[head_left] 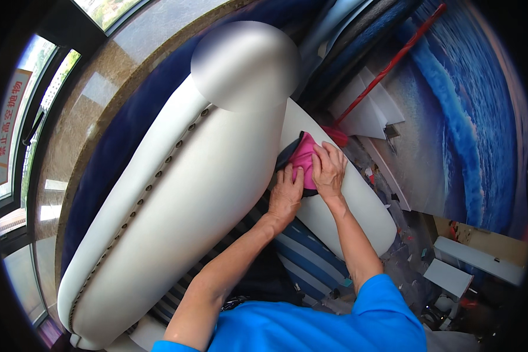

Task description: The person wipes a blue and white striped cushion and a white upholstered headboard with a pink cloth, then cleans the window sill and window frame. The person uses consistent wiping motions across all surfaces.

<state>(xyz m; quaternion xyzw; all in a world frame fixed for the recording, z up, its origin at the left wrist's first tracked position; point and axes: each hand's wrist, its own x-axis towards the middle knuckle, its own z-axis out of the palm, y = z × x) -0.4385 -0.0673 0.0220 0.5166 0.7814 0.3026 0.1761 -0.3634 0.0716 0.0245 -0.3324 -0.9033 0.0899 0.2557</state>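
Both my hands are on a pink cloth piece with black edging, which lies bunched over a white padded surface. My left hand pinches its lower left part, fingers bent into the fabric. On the right side, my right hand presses and grips the pink cloth with curled fingers. Left of my hands rises a large white upholstered piece, smooth and curved, with a row of dark round studs along its seam. Whatever is under the fingertips is hidden.
A red twisted pole leans at the upper right, before a sea-wave picture. Scraps litter the grey floor. Striped blue fabric lies below my hands; a window is at far left. A blurred patch covers the upper middle.
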